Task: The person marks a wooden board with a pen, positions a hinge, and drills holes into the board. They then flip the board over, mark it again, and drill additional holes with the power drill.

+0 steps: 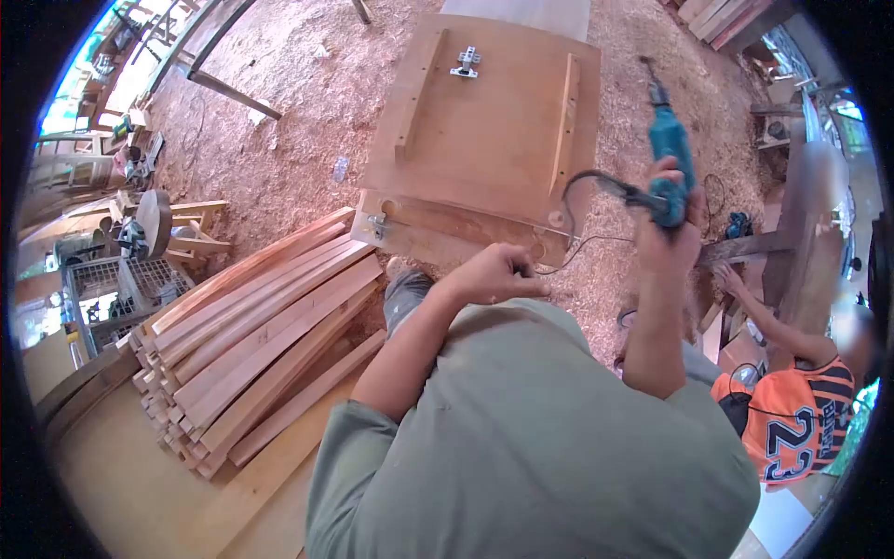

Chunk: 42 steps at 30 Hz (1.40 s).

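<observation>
A teal corded power drill [669, 140] is in my right hand [684, 219], held off to the right of the panel with its bit pointing away from me. My left hand [498, 275] is closed in a pinch in front of my body, near the panel's close edge; what sits between the fingers is too small to make out. Ahead lies a flat wooden panel [494, 121] with two wooden strips, left [422, 93] and right [565, 121]. A metal cabinet hinge [466, 62] rests near its far end. Under it, another board [447, 228] shows round recesses and a second hinge [377, 224].
Stacked wooden slats [270, 326] lie to my left. The drill's black cord [596, 177] loops over the panel's right edge. At right, a co-worker in an orange jersey [792, 410] reaches toward a wooden beam [750, 244]. Wood shavings [307, 112] cover the ground.
</observation>
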Motion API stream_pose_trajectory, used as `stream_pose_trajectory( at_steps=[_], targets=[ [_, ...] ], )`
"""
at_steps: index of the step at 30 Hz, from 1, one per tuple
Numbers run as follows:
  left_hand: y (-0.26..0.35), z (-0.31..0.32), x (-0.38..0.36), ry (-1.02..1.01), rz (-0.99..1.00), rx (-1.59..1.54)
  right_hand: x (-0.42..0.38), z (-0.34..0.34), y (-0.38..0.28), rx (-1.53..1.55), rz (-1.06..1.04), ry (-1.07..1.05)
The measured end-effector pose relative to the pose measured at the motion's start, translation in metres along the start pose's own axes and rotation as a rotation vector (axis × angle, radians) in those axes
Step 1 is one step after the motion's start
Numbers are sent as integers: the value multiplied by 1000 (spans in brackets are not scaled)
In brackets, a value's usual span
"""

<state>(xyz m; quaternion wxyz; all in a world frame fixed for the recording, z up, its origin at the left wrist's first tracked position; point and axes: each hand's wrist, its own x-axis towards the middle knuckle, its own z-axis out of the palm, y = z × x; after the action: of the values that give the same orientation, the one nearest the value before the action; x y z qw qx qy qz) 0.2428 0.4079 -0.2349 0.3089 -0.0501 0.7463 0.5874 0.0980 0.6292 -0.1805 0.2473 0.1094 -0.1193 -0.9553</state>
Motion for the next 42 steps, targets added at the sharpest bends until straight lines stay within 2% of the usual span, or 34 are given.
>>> stream_pose_trajectory(
  at_steps=[1, 3, 4, 5, 6, 7, 8, 10, 12, 14, 15, 17, 18, 19, 21, 23, 24, 25, 27, 28, 29, 30, 31, 33, 35, 36, 37, 38, 39, 40, 41, 42],
  targets=[
    [-10, -3, -2, 1, 14, -4, -3, 10, -4, 6, -66, -42],
    [-34, -12, -7, 257, 22, -116, -12, 24, 7, 3, -158, -103],
    [-36, -20, -7, 387, 222, -256, -22, 34, 18, -121, -247, -159],
    [-35, -28, -4, 361, 240, -261, -32, 41, 30, -254, -336, -213],
    [-16, -39, -4, 431, 454, -204, -41, 46, 44, -321, -400, -250],
    [-2, -46, -2, 507, 666, -154, -51, 52, 64, -349, -414, -255],
    [6, -46, 4, 495, 679, -180, -61, 60, 89, -207, -377, -261],
    [24, -34, 14, -77, 621, -180, -78, 72, 124, -46, -339, -295],
    [32, -23, 11, -408, 701, 96, -92, 89, 151, -39, -396, -317],
    [39, -45, -37, -612, 515, 307, -111, 107, 175, 6, -497, -364],
    [-5, -29, -21, -566, 560, 364, -120, 116, 182, -135, -500, -394],
    [-105, -7, 8, -469, 580, 392, -141, 123, 186, -496, -737, -599],
    [-136, -25, 5, -412, 558, 368, -154, 133, 204, -579, -969, -555],
    [-113, -75, -31, -566, 188, 266, -175, 144, 216, -361, -805, -543],
    [-159, -114, -48, -498, 201, 207, -209, 151, 218, -853, -1093, -539],
    [-176, -146, -75, -446, 47, 178, -243, 164, 228, -925, -1228, -587],
    [-197, -153, -79, -375, 27, 241, -252, 173, 241, -828, -1178, -678],
    [-225, -156, -81, -300, 4, 308, -266, 187, 246, -861, -1279, -706],
    [-293, -171, -84, 23, -107, 445, -291, 205, 243, -871, -1520, -843],
    [-340, -183, -80, 159, -143, 365, -297, 211, 241, -856, -1523, -852],
    [-377, -202, -83, 295, -177, 281, -300, 216, 238, -928, -1739, -789],
    [-390, -224, -94, 544, -137, 279, -300, 219, 234, -998, -1949, -705],
    [-400, -245, -104, 795, -98, 274, -301, 219, 227, -982, -1941, -705],
    [-420, -294, -121, 1057, -278, 255, -295, 215, 213, -948, -2083, -665],
    [-420, -343, -141, 1253, -423, 120, -275, 208, 199, -816, -2110, -644],
    [-404, -358, -151, 1277, -430, 134, -279, 203, 175, -904, -2037, -664],
    [-378, -376, -161, 1449, -317, -140, -278, 196, 157, -984, -1966, -688],
    [-358, -390, -172, 1596, -180, -420, -247, 184, 156, -814, -2097, -651],
    [-354, -419, -186, 1601, 76, -600, -225, 173, 159, -783, -2093, -645],
    [-349, -444, -201, 1580, 338, -776, -205, 163, 160, -900, -2020, -557],
    [-282, -439, -223, 1628, 321, -757, -188, 155, 158, -1012, -1935, -475],
    [-191, -427, -247, 1680, 309, -740, -174, 149, 152, -1188, -1896, -514]
  ],
)
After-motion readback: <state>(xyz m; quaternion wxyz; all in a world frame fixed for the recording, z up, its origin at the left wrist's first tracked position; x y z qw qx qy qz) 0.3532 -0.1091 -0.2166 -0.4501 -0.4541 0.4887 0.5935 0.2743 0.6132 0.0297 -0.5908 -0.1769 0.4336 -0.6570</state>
